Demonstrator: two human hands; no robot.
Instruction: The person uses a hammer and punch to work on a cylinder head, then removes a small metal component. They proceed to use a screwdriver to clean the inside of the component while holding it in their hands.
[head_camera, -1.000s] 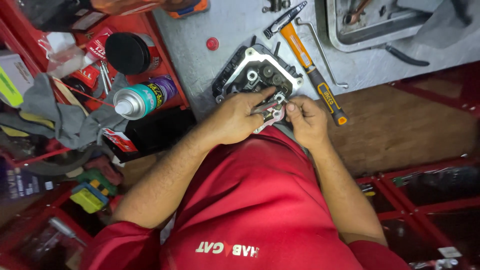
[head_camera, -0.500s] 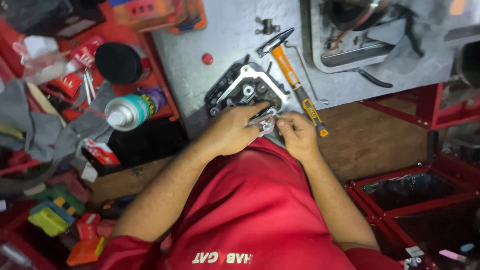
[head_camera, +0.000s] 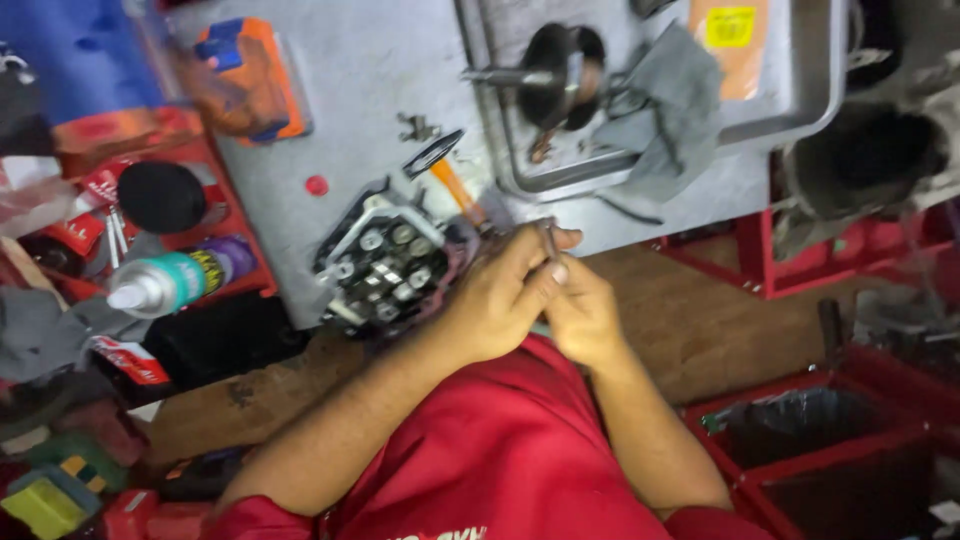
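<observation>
My left hand (head_camera: 497, 300) and my right hand (head_camera: 580, 312) are pressed together in front of my red shirt. Both pinch a small thin metal part (head_camera: 550, 240) that sticks up between the fingertips. Just left of my hands, a dark engine part with round metal valves (head_camera: 385, 265) lies at the edge of the grey metal bench (head_camera: 370, 90). A hammer with an orange handle (head_camera: 450, 182) lies behind it, its lower end hidden by my left hand.
A steel tray (head_camera: 800, 110) on the bench holds a dark round crank part (head_camera: 560, 75) and a grey rag (head_camera: 680, 100). A spray can (head_camera: 170, 282) and a black cap (head_camera: 160, 197) lie on the red cart at left. Red bins (head_camera: 810, 450) stand at lower right.
My hands have come off the engine part and lifted slightly to the right, still holding the small metal piece. The view has swung right and closer; the tray is now above my hands.
</observation>
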